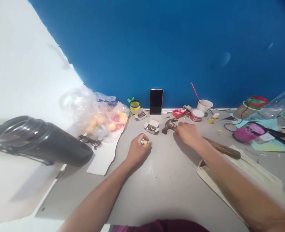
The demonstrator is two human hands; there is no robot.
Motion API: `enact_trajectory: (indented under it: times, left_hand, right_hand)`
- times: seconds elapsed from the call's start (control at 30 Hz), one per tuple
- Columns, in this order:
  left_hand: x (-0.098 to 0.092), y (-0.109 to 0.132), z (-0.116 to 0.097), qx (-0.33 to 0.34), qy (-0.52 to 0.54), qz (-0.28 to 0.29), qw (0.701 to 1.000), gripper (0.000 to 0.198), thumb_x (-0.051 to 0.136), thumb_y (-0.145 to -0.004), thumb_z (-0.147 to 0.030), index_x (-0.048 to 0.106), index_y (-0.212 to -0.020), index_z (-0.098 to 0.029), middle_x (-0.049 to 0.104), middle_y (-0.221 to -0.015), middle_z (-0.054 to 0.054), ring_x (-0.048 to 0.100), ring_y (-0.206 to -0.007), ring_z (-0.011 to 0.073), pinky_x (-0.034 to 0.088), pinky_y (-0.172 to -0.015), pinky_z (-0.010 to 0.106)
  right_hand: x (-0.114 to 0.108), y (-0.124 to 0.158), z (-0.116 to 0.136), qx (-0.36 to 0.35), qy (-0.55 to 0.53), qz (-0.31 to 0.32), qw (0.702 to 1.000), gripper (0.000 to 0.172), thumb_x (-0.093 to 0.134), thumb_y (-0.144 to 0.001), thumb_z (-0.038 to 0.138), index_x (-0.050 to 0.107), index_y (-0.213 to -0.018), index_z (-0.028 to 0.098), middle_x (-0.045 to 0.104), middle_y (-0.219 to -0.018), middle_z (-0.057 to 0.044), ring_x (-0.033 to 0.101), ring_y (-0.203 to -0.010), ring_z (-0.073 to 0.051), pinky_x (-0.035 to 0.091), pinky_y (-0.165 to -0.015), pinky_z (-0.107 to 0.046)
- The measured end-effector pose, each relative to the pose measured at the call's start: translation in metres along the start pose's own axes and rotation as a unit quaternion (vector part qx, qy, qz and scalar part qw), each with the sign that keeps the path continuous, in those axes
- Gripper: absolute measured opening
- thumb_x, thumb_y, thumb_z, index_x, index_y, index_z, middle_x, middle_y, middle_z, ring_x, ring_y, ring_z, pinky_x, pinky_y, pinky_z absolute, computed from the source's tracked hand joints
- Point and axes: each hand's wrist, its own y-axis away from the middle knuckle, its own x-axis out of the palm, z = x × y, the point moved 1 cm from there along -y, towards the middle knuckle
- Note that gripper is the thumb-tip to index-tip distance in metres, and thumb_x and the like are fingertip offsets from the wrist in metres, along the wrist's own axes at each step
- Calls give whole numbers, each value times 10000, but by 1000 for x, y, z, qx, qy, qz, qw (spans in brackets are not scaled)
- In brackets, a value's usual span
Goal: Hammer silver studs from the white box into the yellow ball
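My left hand (138, 149) is closed around a small roundish object (144, 141) with shiny silver and yellow parts; most of it is hidden by the fingers. My right hand (187, 132) grips a claw hammer (168, 126) just behind its metal head. The hammer's wooden handle (225, 149) runs under my right forearm, its end showing beyond it. Between and beyond the hands sits an open small white box (152, 126) of small shiny metal pieces. A second such box (141, 114) stands just behind it.
A phone (156, 101) leans against the blue wall. At left are a dark bottle (60, 141), eyeglasses (90, 140) and plastic bags (101, 120). At right lie a white cup (204, 105), a round tub (197, 115), a glue stick (213, 118), a pink pouch (247, 132) and beige cloth (260, 175).
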Motion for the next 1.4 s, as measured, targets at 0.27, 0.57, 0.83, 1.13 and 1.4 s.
enact_trajectory:
  times: [0.27, 0.57, 0.83, 1.13, 1.4]
  left_hand:
    - [0, 0, 2, 7, 1, 6, 1000, 109, 659, -728, -281, 607, -781, -202, 604, -698, -26, 538, -650, 145, 417, -629, 265]
    - [0, 0, 1, 9, -10, 5, 1000, 103, 666, -737, -273, 603, -785, -206, 614, -736, -30, 547, -681, 146, 421, -661, 266]
    - [0, 0, 3, -4, -2, 15, 1000, 116, 665, -747, -279, 590, -799, -206, 591, -723, -34, 531, -663, 142, 411, -650, 268]
    - [2, 2, 4, 7, 27, 29, 999, 146, 662, -747, -257, 585, -860, -206, 569, -734, -45, 508, -662, 127, 404, -647, 256]
    - [3, 6, 2, 29, 44, 68, 996, 259, 597, -802, -231, 588, -1059, -202, 538, -716, -58, 488, -637, 123, 406, -641, 253]
  right_hand:
    - [3, -2, -25, -53, -61, -38, 996, 244, 561, -916, 112, 706, -1082, 216, 633, -1174, -108, 583, -1104, -250, 354, -670, -287]
    - [14, -12, -30, -19, -36, -67, 997, 247, 534, -934, 125, 661, -1131, 204, 654, -1240, -132, 582, -1171, -282, 394, -697, -287]
    - [3, -3, -10, 0, 9, 8, 1000, 263, 489, -925, 103, 739, -991, 153, 764, -1060, -160, 717, -981, -307, 420, -696, -319]
    - [5, -2, 3, -56, -143, -57, 986, 167, 565, -824, 119, 720, -853, 174, 776, -944, -105, 706, -878, -246, 418, -705, -292]
    - [11, 4, 37, -140, -484, -57, 862, 89, 615, -731, 141, 672, -780, 190, 711, -711, 6, 632, -655, -145, 452, -628, -239]
